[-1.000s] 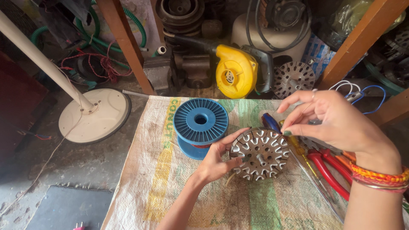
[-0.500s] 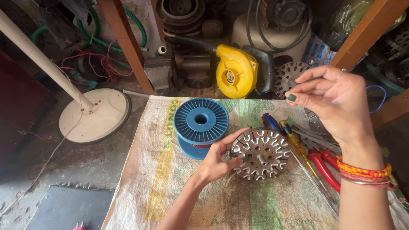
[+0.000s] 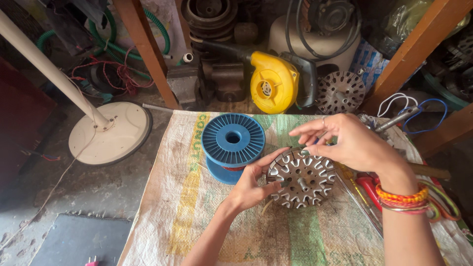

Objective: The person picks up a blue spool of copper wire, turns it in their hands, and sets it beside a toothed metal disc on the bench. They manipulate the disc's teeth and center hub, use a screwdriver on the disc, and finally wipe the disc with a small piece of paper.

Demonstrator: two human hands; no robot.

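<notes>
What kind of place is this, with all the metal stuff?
Probably a small motor repair workshop. A hand steadies a slotted metal motor core on a woven sack, beside a blue wire spool, with a yellow blower behind.

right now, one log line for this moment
left hand: holds slotted metal disc | right hand: fingertips at disc rim | beside: blue spool

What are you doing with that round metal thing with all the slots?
A person sits over a woven sack mat. Their left hand steadies a round slotted metal motor core by its edge, while the right hand pinches at its top rim with the fingertips. A blue plastic spool lies just beside it, and red-handled pliers rest on the mat to the right.
</notes>
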